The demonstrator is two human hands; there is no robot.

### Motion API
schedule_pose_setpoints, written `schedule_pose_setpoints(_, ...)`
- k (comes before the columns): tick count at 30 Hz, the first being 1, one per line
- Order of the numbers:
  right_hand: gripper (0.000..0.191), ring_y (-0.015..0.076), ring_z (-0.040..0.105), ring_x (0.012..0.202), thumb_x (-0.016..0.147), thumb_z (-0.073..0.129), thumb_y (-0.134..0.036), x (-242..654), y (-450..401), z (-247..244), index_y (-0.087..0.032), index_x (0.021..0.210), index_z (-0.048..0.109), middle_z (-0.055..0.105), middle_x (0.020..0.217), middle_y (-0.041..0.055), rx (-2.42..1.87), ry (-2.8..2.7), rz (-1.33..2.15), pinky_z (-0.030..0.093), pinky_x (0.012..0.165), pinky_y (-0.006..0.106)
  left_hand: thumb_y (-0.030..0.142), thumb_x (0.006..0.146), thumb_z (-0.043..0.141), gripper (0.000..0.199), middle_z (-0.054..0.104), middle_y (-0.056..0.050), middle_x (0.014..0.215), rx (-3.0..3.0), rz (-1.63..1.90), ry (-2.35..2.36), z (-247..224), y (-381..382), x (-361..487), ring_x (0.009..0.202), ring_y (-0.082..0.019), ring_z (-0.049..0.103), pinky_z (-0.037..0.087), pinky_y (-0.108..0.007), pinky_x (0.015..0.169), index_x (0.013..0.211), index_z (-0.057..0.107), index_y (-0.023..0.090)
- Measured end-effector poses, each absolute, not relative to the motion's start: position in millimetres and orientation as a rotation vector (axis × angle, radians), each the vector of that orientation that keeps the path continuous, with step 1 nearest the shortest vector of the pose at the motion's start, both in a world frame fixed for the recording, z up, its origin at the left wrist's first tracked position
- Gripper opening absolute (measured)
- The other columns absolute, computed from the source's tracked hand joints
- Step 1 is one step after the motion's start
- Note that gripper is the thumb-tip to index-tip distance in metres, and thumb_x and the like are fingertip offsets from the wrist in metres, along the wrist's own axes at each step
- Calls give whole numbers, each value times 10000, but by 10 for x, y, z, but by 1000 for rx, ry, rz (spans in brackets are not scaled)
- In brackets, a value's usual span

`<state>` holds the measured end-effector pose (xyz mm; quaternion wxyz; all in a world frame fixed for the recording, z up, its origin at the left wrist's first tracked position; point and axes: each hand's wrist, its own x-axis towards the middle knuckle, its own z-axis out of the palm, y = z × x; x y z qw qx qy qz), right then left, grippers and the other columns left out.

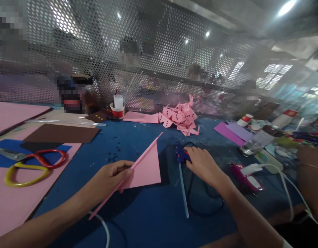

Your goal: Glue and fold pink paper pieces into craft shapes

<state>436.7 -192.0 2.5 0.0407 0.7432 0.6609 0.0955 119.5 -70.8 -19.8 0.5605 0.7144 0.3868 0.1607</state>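
My left hand (pixel 117 175) pinches a sheet of pink paper (pixel 147 167) by its rolled or folded edge, thumb on top. The sheet is tilted above the blue table, and its lower part is hidden behind my fingers. To the right, my right hand (pixel 204 165) has its fingers closed round the body of a dark blue hot glue gun (pixel 180 154). A long translucent glue stick (pixel 184 193) extends from the gun towards me. The gun's dark cord loops on the table beside my wrist.
Red-and-yellow scissors (pixel 35 163) lie on pink sheets at left, near brown card (pixel 62 133). Dotted pink paper cutouts (pixel 178 117) are heaped at the back by a cup (pixel 118 111). Right are a magenta device (pixel 248 177) with white cable, a clear jar (pixel 261 139) and another person's arm (pixel 311 179).
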Motion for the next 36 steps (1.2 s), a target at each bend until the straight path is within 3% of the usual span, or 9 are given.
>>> schedule_pose_setpoints(3,441,295,670,1002,930,556,-170,4346,-1911,9,-143,1370,561,653,1140,145,2305,2017,287,474,851,382,465,880,616,394,759,-33,996,1701,372,854,-200,-736,1159,881,-225,696,515,-284,723,1194,700,243)
schedule_pose_setpoints(5,427,264,689,930,937,536,-180,4368,-1927,16,-153,1362,568,631,1150,137,2391,2011,260,480,791,344,428,884,610,369,759,-42,1100,1769,381,852,-204,-751,1135,990,-256,700,527,-317,817,1200,711,267)
schedule_pose_setpoints(11,317,268,695,942,973,576,-402,4435,-1942,112,-219,1224,641,681,1071,82,2869,2170,-25,506,790,353,436,908,583,345,734,-31,898,2001,428,1009,-253,-780,1099,785,-213,682,513,-284,682,1179,696,254)
schedule_pose_setpoints(15,349,253,682,970,958,613,-515,4228,-1933,162,-242,1168,670,713,1077,55,2998,2329,-500,524,810,342,354,945,541,198,703,-27,908,2203,436,1000,-316,-778,1095,721,-176,638,469,-269,631,1017,689,245)
schedule_pose_setpoints(22,244,139,536,734,958,662,-473,3782,-1962,100,-237,962,600,564,852,-21,2513,2486,-1426,446,651,245,184,920,529,190,666,-53,1022,2446,510,849,-381,-759,1036,980,-224,642,489,-332,851,1041,669,227)
schedule_pose_setpoints(27,187,134,503,775,977,658,-414,3682,-1987,105,-240,964,594,501,910,-12,2298,2596,-1556,437,686,240,214,903,596,219,662,-49,1109,2447,463,910,-384,-788,876,1031,-249,618,494,-357,858,1110,655,253)
schedule_pose_setpoints(36,260,155,551,824,975,637,-483,3539,-2038,121,-230,923,603,561,962,26,2280,2506,-1537,443,656,244,280,979,571,105,667,-24,961,2456,534,892,-414,-753,799,889,-198,617,470,-300,760,964,668,244)
